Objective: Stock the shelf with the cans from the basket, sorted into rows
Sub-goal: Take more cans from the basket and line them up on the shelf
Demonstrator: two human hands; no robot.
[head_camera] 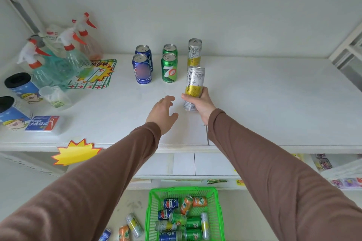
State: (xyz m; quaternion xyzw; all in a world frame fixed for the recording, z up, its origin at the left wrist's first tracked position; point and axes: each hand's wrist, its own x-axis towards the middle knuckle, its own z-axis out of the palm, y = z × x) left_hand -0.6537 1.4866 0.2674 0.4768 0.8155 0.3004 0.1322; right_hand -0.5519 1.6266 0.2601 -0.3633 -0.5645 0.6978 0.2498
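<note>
On the white shelf (264, 103) stand two blue cans (142, 69), two green 7-Up cans (169, 68) and one tall silver-and-yellow can (194, 53), each kind in its own row running front to back. My right hand (201, 103) grips a second silver-and-yellow can (194, 81) by its lower half, upright, just in front of the standing one. It is unclear whether that can touches the shelf. My left hand (162, 113) hovers over the shelf to the left of it, fingers relaxed, holding nothing. Below, the green basket (217, 211) on the floor holds several mixed cans.
Spray bottles (72, 53), paper cups (18, 86), a clear plastic cup and a blue packet (42, 123) fill the shelf's left end. A yellow starburst tag (75, 151) hangs on the shelf edge. Three cans (134, 225) lie on the floor left of the basket.
</note>
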